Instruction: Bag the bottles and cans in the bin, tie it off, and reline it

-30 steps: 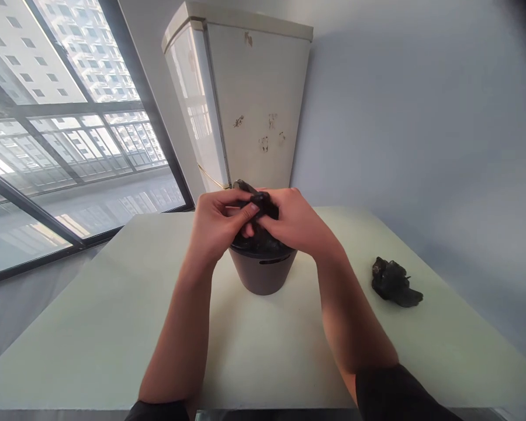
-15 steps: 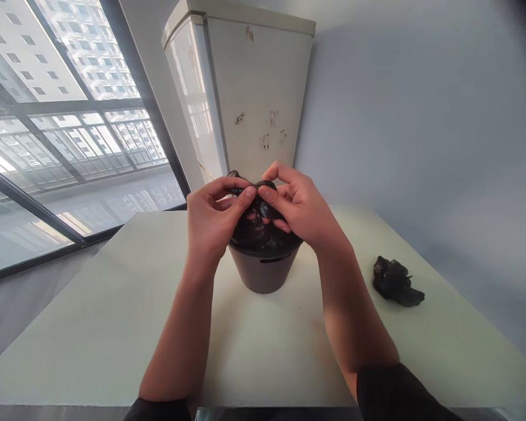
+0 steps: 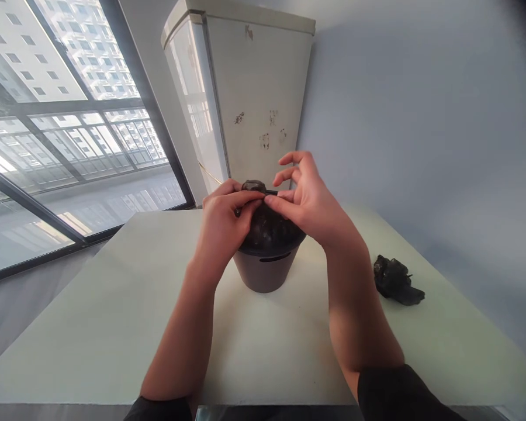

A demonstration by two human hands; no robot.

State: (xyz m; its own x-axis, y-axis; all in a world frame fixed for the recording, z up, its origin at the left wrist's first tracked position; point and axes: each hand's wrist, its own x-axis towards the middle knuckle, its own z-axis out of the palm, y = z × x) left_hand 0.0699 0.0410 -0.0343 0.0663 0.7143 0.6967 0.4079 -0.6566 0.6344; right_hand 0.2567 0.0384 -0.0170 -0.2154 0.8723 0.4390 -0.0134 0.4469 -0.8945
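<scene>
A grey-brown trash can [image 3: 266, 275] stands upright on the pale table, with a slot below its rim. A black garbage bag [image 3: 269, 231] bulges out of its top, its gathered neck bunched between my hands. My left hand [image 3: 228, 213] pinches the bag's neck between thumb and fingers, and a tuft of plastic sticks up behind it. My right hand [image 3: 304, 196] touches the same spot from the right, thumb and a finger closed at the neck while its upper fingers are raised and curled. What lies inside the bag is hidden.
On the table [image 3: 127, 316] at right lies a crumpled black plastic bag [image 3: 397, 280]. A white refrigerator [image 3: 258, 88] stands behind the table. A blue-grey wall [image 3: 412, 128] borders the right side, and a glass sliding door [image 3: 70, 134] is at left.
The twisted plastic that both hands held is now drawn tighter at the bag's neck. My left hand has turned over it; my right hand's upper fingers have lifted away.
</scene>
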